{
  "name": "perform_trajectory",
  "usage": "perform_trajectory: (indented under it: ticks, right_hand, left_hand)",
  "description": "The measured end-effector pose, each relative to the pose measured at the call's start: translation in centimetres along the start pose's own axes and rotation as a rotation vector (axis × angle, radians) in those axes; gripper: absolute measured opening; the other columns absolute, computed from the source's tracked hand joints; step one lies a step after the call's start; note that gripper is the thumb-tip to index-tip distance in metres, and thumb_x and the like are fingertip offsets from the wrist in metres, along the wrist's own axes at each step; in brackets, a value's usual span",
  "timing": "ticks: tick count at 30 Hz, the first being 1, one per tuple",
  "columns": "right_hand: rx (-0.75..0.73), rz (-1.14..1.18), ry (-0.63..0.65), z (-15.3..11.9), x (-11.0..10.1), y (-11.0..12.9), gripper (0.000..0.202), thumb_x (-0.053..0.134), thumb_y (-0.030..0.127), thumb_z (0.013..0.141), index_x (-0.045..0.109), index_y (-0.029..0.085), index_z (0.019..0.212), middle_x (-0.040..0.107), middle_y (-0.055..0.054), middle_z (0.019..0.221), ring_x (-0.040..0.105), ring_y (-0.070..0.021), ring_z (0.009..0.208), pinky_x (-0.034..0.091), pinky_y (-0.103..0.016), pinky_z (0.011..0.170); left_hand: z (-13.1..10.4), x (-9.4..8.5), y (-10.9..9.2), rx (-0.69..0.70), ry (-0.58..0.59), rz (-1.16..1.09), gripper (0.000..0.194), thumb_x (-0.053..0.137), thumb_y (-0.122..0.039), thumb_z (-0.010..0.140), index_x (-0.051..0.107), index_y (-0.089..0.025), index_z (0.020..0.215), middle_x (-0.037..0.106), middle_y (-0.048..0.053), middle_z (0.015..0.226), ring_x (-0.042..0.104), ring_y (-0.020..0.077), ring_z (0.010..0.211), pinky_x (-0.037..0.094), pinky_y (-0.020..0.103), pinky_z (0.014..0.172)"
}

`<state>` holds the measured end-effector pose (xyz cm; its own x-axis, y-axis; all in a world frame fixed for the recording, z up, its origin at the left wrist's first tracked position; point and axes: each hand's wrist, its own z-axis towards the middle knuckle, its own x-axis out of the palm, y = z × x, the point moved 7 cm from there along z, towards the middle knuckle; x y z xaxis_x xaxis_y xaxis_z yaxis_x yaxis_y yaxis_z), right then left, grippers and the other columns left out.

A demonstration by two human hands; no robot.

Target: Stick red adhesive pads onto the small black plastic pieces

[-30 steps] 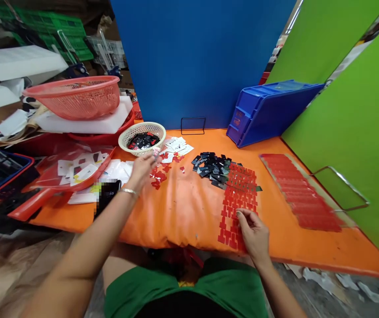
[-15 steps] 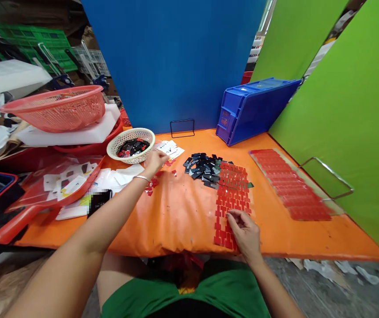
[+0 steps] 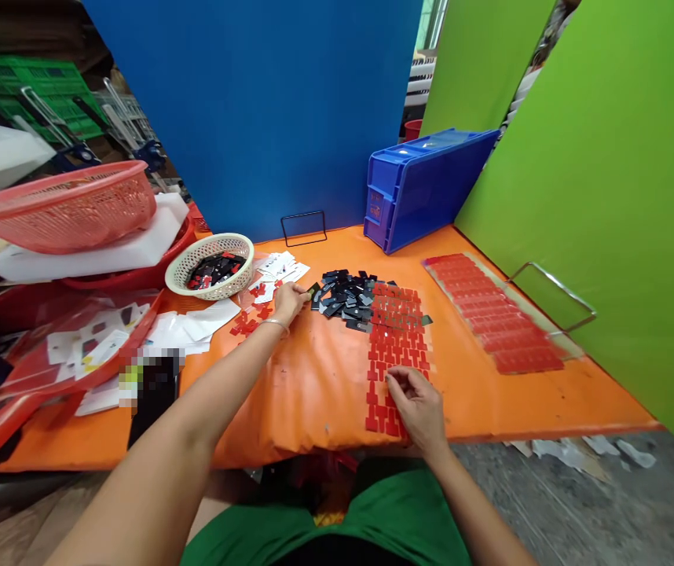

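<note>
My left hand point(image 3: 291, 303) reaches across the table, with a bracelet at its wrist. Its fingertips are closed on a small dark flat piece point(image 3: 313, 292) at the left edge of a heap of black flat pieces point(image 3: 346, 297). My right hand point(image 3: 420, 407) rests at the lower part of a sheet of red T-shaped stickers point(image 3: 393, 346). Thumb and index finger are pinched together there; anything between them is too small to make out. The sheet's upper end lies beside the heap, and a few dark pieces lie on that part.
Red scraps point(image 3: 248, 321) and white paper cards point(image 3: 283, 267) lie left of the heap. Behind them stands a cream basket point(image 3: 243, 250) of black and red pieces. A blue crate point(image 3: 425, 196) stands at the back. Another red sheet point(image 3: 493, 314) lies right, near a metal handle point(image 3: 584, 316).
My left hand has moved right, from beside the red scraps to the edge of the black heap, and now pinches a dark piece. The view has shifted right. My right hand stays at the red sheet.
</note>
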<state>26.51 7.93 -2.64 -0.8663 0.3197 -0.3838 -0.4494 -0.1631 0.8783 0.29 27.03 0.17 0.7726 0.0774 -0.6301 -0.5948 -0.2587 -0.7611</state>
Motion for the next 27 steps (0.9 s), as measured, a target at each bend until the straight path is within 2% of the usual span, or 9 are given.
perform_trajectory:
  ticks: [4,7,10,13,16,18,22,27]
  right_hand:
    - [-0.058,-0.015,-0.001,0.0,-0.2,0.0,0.023,0.054,0.037,0.086,0.064,0.020,0.095,0.066,-0.004,0.077,0.059,-0.0162,0.061,0.051,-0.031,0.058]
    - [-0.250,-0.107,0.017,-0.2,0.4,2.0,0.021,0.052,0.032,0.087,0.066,0.022,0.100,0.067,-0.007,0.088,0.061,-0.0205,0.078,0.052,-0.038,0.073]
    - [-0.469,-0.210,0.090,-0.8,3.0,5.1,0.024,0.052,0.025,0.088,0.064,0.023,0.109,0.066,-0.008,0.099,0.056,-0.0241,0.094,0.048,-0.044,0.084]
    - [-0.599,-0.341,0.216,-1.4,7.0,7.8,0.026,0.049,0.022,0.090,0.062,0.022,0.113,0.063,-0.010,0.110,0.050,-0.0264,0.103,0.045,-0.045,0.086]
    - [-0.649,-0.508,0.368,-1.6,10.9,8.6,0.018,0.049,0.020,0.090,0.067,0.019,0.096,0.065,-0.010,0.093,0.049,-0.0261,0.093,0.043,-0.041,0.077]
    - [-0.667,-0.566,0.450,-1.6,12.5,8.4,0.018,0.050,0.017,0.090,0.067,0.018,0.083,0.062,-0.008,0.079,0.048,-0.0234,0.083,0.041,-0.037,0.071]
    - [-0.718,-0.536,0.528,-1.5,13.3,7.8,0.022,0.048,0.014,0.091,0.065,0.018,0.076,0.057,-0.007,0.074,0.045,-0.0205,0.078,0.037,-0.032,0.070]
    - [-0.758,-0.537,0.617,-1.6,13.6,7.6,0.026,0.046,0.012,0.091,0.063,0.016,0.072,0.055,-0.008,0.072,0.044,-0.0200,0.077,0.035,-0.032,0.070]
  left_hand:
    - [-4.2,-2.1,2.2,0.056,0.039,-0.135,0.023,0.064,-0.025,0.075,0.065,-0.013,0.094,0.069,0.007,0.083,0.062,0.0147,0.067,0.047,0.023,0.059]
    - [-8.6,-3.0,4.1,0.170,0.091,-0.209,0.019,0.064,-0.028,0.074,0.068,-0.016,0.088,0.069,0.005,0.079,0.062,0.0170,0.069,0.048,0.026,0.062]
    - [-12.9,-3.2,5.4,0.314,0.111,-0.143,0.013,0.061,-0.027,0.077,0.070,-0.020,0.084,0.069,0.004,0.082,0.062,0.0179,0.075,0.048,0.027,0.070]
    - [-15.8,-2.8,6.0,0.452,0.119,-0.076,0.014,0.057,-0.024,0.081,0.070,-0.024,0.086,0.069,0.004,0.088,0.062,0.0183,0.084,0.046,0.028,0.080]
    - [-16.7,-2.2,6.8,0.489,0.123,-0.052,0.013,0.058,-0.023,0.082,0.070,-0.024,0.086,0.069,0.005,0.088,0.062,0.0189,0.084,0.045,0.030,0.082]
    - [-16.6,-2.0,7.3,0.471,0.117,-0.076,0.012,0.059,-0.024,0.081,0.070,-0.024,0.086,0.069,0.006,0.088,0.062,0.0192,0.084,0.045,0.030,0.082]
    - [-16.4,-1.8,8.0,0.440,0.114,-0.125,0.013,0.061,-0.024,0.079,0.070,-0.024,0.088,0.069,0.006,0.090,0.062,0.0193,0.085,0.045,0.030,0.083]
    - [-16.5,-1.7,8.1,0.537,0.106,-0.061,0.014,0.057,-0.023,0.083,0.070,-0.021,0.087,0.069,0.006,0.087,0.062,0.0189,0.083,0.046,0.031,0.080]
